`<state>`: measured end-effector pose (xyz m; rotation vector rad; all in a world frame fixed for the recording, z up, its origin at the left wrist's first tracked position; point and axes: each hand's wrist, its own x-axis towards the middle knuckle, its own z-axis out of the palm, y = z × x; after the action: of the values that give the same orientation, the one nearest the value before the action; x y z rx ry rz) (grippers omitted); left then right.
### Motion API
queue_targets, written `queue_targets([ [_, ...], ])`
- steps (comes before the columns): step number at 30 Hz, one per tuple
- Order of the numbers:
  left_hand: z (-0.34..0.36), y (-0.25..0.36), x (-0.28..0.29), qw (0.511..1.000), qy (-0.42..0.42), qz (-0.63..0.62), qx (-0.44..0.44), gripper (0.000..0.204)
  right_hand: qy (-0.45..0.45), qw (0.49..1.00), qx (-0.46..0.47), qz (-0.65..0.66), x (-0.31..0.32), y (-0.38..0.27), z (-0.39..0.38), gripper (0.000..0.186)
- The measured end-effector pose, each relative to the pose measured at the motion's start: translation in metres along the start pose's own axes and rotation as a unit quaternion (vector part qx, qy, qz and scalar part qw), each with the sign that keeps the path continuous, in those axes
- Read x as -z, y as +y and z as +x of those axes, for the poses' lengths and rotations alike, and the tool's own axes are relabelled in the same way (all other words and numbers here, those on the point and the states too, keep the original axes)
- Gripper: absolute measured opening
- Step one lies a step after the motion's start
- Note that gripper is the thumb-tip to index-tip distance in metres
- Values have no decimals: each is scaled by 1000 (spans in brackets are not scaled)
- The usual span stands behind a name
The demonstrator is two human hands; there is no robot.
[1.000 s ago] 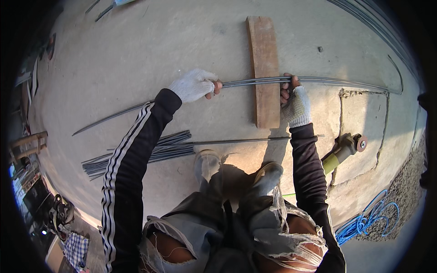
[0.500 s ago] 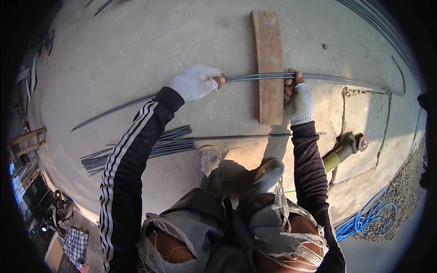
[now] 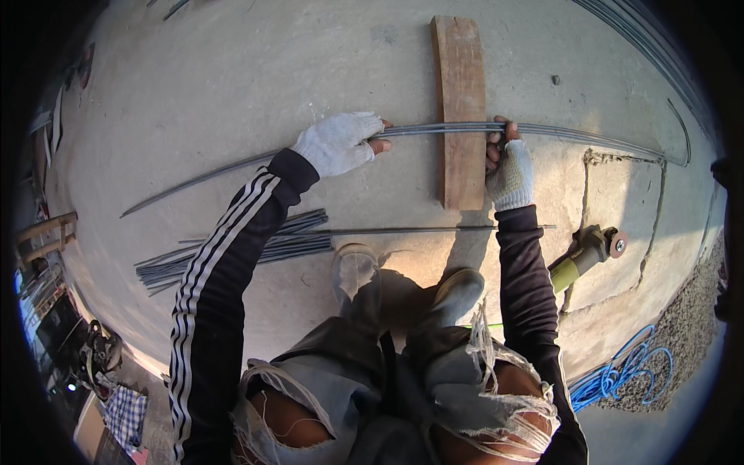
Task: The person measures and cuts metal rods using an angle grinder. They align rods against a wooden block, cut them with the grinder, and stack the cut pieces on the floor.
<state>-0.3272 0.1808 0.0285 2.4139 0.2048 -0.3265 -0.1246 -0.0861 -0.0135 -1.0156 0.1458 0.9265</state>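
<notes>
A few long thin steel rods (image 3: 418, 130) lie side by side across a wooden block (image 3: 463, 77), bent back in a hook at their far right. My left hand (image 3: 335, 145), in a white fingerless-tipped knit glove, is closed around them left of the block, thumb and finger a little apart at the rods. Just right of the block, my right hand (image 3: 509, 172), gloved the same way, grips them from below with the fingertips curled over. The rods' left ends reach down toward the floor beyond my left forearm.
Shorter cut rods (image 3: 298, 246) lie piled near my left boot (image 3: 356, 271), with a longer rod (image 3: 418, 232) beside them. An angle grinder (image 3: 593, 252) rests on the floor at right. Blue cord (image 3: 612, 382) lies coiled by gravel (image 3: 686, 333). More long rods (image 3: 651, 39) run along the upper right.
My left thumb and finger have parted slightly on the rods, and that hand has shifted a touch right. My right hand keeps its grip almost unmoved.
</notes>
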Motion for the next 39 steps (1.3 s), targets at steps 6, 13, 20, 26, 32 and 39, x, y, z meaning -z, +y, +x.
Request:
queue_targets([
  [6,-1,-3,-8,999,27,9,-19,35,9,1000,-3,-12,0,-1,0,40],
  [13,-3,-1,-14,998,46,37,-24,29,143,989,18,-28,19,-7,-22,27],
  [20,-2,-2,-17,998,61,9,-16,27,101,994,34,15,14,-14,-74,31],
  [26,-1,-1,-16,998,53,19,-14,27,-14,995,-56,81,-25,-4,-80,38],
  [32,-2,-5,-21,996,76,21,-28,27,-78,979,-127,136,-40,4,-80,39],
  [39,-1,-8,-23,994,96,17,-43,18,-50,989,-105,85,-36,18,-82,39],
])
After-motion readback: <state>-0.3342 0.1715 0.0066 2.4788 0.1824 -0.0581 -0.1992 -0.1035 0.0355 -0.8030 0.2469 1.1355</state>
